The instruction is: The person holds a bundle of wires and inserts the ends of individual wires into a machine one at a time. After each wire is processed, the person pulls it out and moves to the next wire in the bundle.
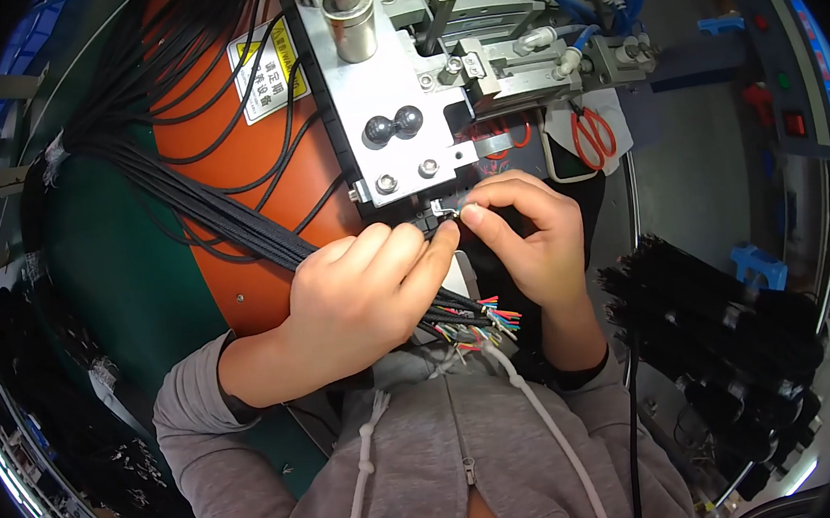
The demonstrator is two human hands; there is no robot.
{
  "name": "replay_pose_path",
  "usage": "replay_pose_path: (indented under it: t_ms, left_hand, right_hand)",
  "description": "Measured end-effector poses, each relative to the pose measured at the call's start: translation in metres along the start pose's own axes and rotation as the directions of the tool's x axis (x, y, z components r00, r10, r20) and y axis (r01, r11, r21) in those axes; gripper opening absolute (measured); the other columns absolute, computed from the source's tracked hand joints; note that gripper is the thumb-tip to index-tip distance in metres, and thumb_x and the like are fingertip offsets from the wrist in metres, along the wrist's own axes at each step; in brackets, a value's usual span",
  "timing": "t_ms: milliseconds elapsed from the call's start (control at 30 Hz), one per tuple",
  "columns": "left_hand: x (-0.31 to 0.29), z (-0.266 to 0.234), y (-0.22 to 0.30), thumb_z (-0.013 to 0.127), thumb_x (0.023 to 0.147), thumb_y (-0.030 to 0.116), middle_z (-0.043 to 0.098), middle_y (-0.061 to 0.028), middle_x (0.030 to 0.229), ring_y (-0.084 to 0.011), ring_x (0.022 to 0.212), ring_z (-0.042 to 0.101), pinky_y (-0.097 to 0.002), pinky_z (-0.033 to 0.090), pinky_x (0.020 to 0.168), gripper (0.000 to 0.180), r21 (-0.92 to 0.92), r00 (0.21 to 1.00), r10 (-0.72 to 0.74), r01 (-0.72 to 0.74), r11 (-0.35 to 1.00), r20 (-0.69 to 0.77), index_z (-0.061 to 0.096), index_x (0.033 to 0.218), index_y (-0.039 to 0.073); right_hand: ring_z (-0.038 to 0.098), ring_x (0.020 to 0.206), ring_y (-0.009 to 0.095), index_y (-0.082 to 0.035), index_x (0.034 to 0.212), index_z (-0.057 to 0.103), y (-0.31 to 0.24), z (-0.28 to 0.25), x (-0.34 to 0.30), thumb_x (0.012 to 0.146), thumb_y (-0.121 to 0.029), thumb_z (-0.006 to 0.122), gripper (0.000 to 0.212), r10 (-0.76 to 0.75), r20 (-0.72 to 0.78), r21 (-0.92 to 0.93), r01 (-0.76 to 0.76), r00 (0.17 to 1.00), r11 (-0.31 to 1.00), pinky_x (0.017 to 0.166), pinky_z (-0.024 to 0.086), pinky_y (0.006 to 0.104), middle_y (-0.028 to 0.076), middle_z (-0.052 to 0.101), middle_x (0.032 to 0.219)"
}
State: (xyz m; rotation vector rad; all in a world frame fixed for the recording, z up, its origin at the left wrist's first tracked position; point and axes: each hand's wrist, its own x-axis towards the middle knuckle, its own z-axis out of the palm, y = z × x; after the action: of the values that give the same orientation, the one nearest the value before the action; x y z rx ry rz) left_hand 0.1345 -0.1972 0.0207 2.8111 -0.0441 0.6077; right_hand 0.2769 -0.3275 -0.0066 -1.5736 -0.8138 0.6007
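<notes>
Under the metal head of a machine (380, 103), both my hands meet at a small silvery connector-like piece (439, 207). My right hand (538, 237) pinches thumb and index finger beside it, on something too small to make out. From the left, my left hand (358, 289) reaches in with its index finger stretched toward the piece and the other fingers curled. What its fingers hold is hidden. A bundle of black cables (221, 218) runs beneath my left hand. Cable ends with stripped, coloured wires (476, 323) lie below both hands, near my jacket.
Pneumatic cylinders with blue hoses (562, 20) sit behind the machine head. Red-handled scissors (593, 137) lie to the right. An orange panel (237, 276) and a green surface (125, 257) are at left. Black cable bundles (723, 339) hang at right, near a control box (800, 52).
</notes>
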Motion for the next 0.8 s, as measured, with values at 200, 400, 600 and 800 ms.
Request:
replay_pose_path:
  t_ms: [200, 400, 600, 800]
  left_hand:
    - [-0.002, 0.002, 0.008, 0.064, 0.07, 0.01, 0.042, -0.0018, 0.073, -0.0129, 0.06, 0.047, -0.0259, 0.039, 0.048, 0.043, 0.116, 0.985, -0.118, 0.104, 0.988, 0.126, 0.066, 0.113, 0.007]
    - [0.001, 0.001, 0.01, 0.063, 0.069, 0.009, 0.041, -0.0026, 0.074, -0.013, 0.059, 0.047, -0.0252, 0.038, 0.048, 0.042, 0.163, 0.978, -0.147, 0.122, 0.979, 0.148, 0.066, 0.112, 0.006]
    - [0.002, 0.004, -0.001, 0.062, 0.071, 0.011, 0.048, -0.0003, 0.074, -0.0111, 0.062, 0.05, -0.0227, 0.038, 0.049, 0.032, 0.116, 0.997, -0.061, 0.055, 0.992, 0.055, 0.066, 0.101, 0.003]
    - [0.004, 0.007, -0.004, 0.063, 0.07, 0.009, 0.052, -0.0012, 0.076, -0.0114, 0.064, 0.054, -0.0239, 0.04, 0.052, 0.027, 0.067, 0.996, -0.083, 0.084, 0.994, -0.022, 0.066, 0.096, 0.002]
  right_hand:
    - [0.055, 0.065, 0.019, 0.001, 0.075, 0.06, 0.003, 0.008, 0.004, 0.073, 0.001, 0.068, 0.008, -0.218, 0.062, -0.423, 0.223, 0.974, 0.878, 0.061, 0.044, 0.0286, 0.01, 0.059, 0.071]
    - [0.052, 0.06, 0.021, 0.001, 0.072, 0.058, 0.015, 0.015, 0.006, 0.071, 0.004, 0.066, 0.009, -0.381, 0.013, -0.409, 0.353, 0.925, 0.842, 0.059, 0.042, 0.0291, 0.009, 0.055, 0.067]
    - [0.05, 0.06, 0.017, -0.001, 0.073, 0.057, 0.03, 0.016, 0.001, 0.076, 0.001, 0.064, 0.007, 0.155, -0.049, 0.092, -0.15, 0.987, 0.984, 0.056, 0.041, 0.0281, 0.007, 0.054, 0.067]
    - [0.052, 0.061, 0.016, 0.0, 0.074, 0.058, 0.032, 0.017, 0.001, 0.079, -0.002, 0.065, 0.009, 0.179, -0.045, 0.026, -0.178, 0.983, 0.984, 0.057, 0.042, 0.0263, 0.007, 0.058, 0.072]
